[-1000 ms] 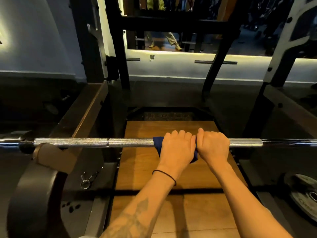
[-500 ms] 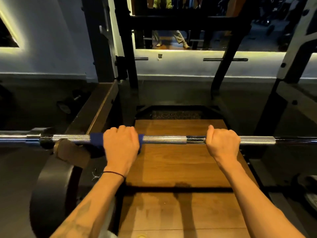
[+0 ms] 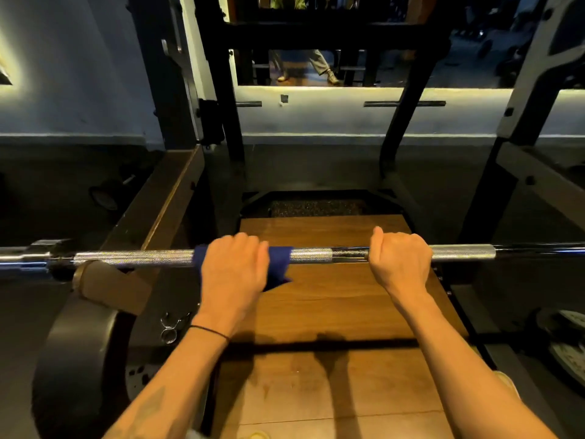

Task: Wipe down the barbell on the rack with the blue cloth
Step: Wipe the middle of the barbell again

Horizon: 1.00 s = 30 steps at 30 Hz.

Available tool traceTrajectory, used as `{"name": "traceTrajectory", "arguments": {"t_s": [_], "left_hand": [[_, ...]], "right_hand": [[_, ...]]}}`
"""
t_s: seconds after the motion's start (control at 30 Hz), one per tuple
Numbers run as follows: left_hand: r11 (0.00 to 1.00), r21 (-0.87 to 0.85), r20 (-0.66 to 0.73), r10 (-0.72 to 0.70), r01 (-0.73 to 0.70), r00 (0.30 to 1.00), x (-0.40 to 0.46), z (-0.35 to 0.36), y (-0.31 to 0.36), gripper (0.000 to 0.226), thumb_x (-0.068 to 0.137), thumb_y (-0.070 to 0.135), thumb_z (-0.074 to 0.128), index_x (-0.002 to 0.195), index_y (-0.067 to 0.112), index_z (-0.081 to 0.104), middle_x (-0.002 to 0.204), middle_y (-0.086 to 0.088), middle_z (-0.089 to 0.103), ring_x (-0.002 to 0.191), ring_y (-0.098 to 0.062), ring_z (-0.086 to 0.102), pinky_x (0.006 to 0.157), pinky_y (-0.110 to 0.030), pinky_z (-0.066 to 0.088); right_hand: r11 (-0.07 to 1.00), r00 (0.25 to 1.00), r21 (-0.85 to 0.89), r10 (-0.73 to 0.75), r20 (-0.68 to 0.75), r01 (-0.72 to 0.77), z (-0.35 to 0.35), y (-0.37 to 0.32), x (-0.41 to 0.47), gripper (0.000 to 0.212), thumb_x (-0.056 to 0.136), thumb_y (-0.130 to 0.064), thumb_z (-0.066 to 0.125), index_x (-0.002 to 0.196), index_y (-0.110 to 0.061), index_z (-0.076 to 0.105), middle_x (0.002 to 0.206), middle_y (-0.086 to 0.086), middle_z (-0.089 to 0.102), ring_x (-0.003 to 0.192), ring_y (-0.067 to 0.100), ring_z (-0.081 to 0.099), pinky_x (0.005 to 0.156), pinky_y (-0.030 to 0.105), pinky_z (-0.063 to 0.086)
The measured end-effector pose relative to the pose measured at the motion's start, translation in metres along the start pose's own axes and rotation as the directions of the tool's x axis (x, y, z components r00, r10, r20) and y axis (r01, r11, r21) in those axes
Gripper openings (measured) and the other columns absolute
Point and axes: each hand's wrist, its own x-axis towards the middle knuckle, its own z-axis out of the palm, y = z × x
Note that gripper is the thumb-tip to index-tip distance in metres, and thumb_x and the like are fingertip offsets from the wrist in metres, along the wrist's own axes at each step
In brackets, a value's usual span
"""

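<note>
My left hand [image 3: 234, 267] clamps the blue cloth [image 3: 280, 264] around the barbell [image 3: 136, 257]; my right hand [image 3: 399, 259] grips the bare bar.

No readable text anywhere, no brand or numbers legible on the barbell [image 3: 152, 257], pale markings on the weight plate [image 3: 569, 353] at lower right too blurred to make out, nothing printed on the blue cloth [image 3: 278, 267]

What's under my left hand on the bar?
The blue cloth, wrapped round the knurled steel barbell; the left hand grips both. The bar inside is covered.
</note>
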Motion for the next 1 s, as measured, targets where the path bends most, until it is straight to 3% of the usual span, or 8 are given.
{"name": "traceTrajectory", "arguments": {"t_s": [0.13, 0.27, 0.37, 0.47, 0.63, 0.77, 0.87, 1.0], "left_hand": [[0.938, 0.017, 0.044, -0.347, 0.347, 0.937, 0.001, 0.002, 0.018, 0.029, 0.095, 0.026, 0.037, 0.071, 0.017, 0.052, 0.071, -0.008, 0.051, 0.064, -0.027, 0.042, 0.066, -0.043, 0.032], [0.987, -0.094, 0.225, -0.109, 0.133, 0.968, 0.032, 0.009, 0.121, 0.016, 0.093, 0.031, 0.047, 0.083, 0.023, 0.056, 0.081, -0.002, 0.054, 0.073, -0.024, 0.048, 0.071, -0.041, 0.037], [0.963, -0.271, 0.169, 0.035, 0.012, 0.985, 0.034, 0.019, 0.156, 0.01, 0.093, 0.027, 0.047, 0.095, 0.022, 0.054, 0.089, 0.0, 0.055, 0.084, -0.023, 0.052, 0.086, -0.04, 0.041], [0.956, -0.251, 0.074, 0.177, -0.153, 0.981, 0.026, 0.022, 0.116, 0.021, 0.098, 0.031, 0.041, 0.106, 0.018, 0.056, 0.093, -0.001, 0.057, 0.085, -0.026, 0.055, 0.082, -0.042, 0.044], [0.974, -0.176, -0.06, -0.152, 0.139, 0.987, -0.015, 0.012, -0.006, 0.042, 0.098, 0.031, 0.044, 0.121, 0.002, 0.065, 0.096, -0.011, 0.068, 0.085, -0.032, 0.06, 0.085, -0.041, 0.041], [0.955, 0.056, 0.024, -0.293, 0.291, 0.956, -0.038, -0.008, -0.074, 0.03, 0.098, 0.022, 0.039, 0.091, 0.008, 0.064, 0.08, -0.014, 0.06, 0.078, -0.039, 0.056, 0.085, -0.055, 0.044], [0.928, 0.151, 0.033, -0.348, 0.34, 0.937, -0.032, -0.004, -0.047, 0.024, 0.096, 0.021, 0.039, 0.087, 0.014, 0.06, 0.084, -0.013, 0.057, 0.085, -0.037, 0.053, 0.102, -0.058, 0.037], [0.976, -0.008, 0.093, -0.216, 0.218, 0.972, -0.008, 0.011, 0.041, 0.024, 0.098, 0.03, 0.037, 0.09, 0.023, 0.058, 0.089, -0.003, 0.056, 0.089, -0.029, 0.053, 0.107, -0.054, 0.034]], "right_hand": [[1.0, 1.0, -0.015, 0.014, 0.006, -0.014, 0.0, -0.002, -0.002, 0.061, 0.1, -0.028, 0.032, 0.048, -0.009, 0.057, 0.043, 0.006, 0.052, 0.039, 0.025, 0.049, 0.048, 0.035, 0.042], [1.0, 1.0, -0.021, 0.016, -0.012, -0.017, -0.002, -0.003, -0.001, 0.062, 0.099, -0.028, 0.034, 0.045, -0.008, 0.056, 0.041, 0.006, 0.051, 0.036, 0.026, 0.049, 0.045, 0.035, 0.043], [0.999, 1.0, -0.02, 0.027, -0.003, -0.027, -0.007, -0.004, 0.002, 0.06, 0.097, -0.026, 0.037, 0.042, -0.008, 0.055, 0.039, 0.008, 0.051, 0.034, 0.027, 0.05, 0.043, 0.035, 0.044], [0.989, 0.997, -0.134, -0.057, 0.059, 0.064, -0.007, 0.001, 0.002, 0.049, 0.093, -0.019, 0.039, 0.05, -0.007, 0.058, 0.042, 0.01, 0.053, 0.035, 0.031, 0.051, 0.042, 0.032, 0.039], [0.977, 0.989, -0.189, -0.076, 0.125, 0.099, -0.003, 0.009, -0.001, 0.044, 0.097, -0.02, 0.041, 0.059, -0.008, 0.059, 0.048, 0.008, 0.054, 0.041, 0.027, 0.049, 0.047, 0.031, 0.031], [0.998, 0.999, -0.06, -0.005, 0.043, 0.008, -0.006, 0.0, -0.003, 0.051, 0.097, -0.019, 0.042, 0.048, -0.007, 0.053, 0.042, 0.008, 0.049, 0.036, 0.027, 0.045, 0.046, 0.032, 0.038], [0.998, 0.998, -0.048, 0.037, 0.059, -0.034, -0.008, -0.004, -0.003, 0.055, 0.099, -0.022, 0.039, 0.048, -0.006, 0.055, 0.044, 0.01, 0.051, 0.038, 0.028, 0.047, 0.05, 0.034, 0.039], [0.999, 0.996, -0.031, 0.039, 0.075, -0.037, -0.01, -0.009, -0.001, 0.059, 0.1, -0.024, 0.036, 0.047, -0.005, 0.055, 0.043, 0.01, 0.051, 0.038, 0.025, 0.043, 0.052, 0.035, 0.041]]}}
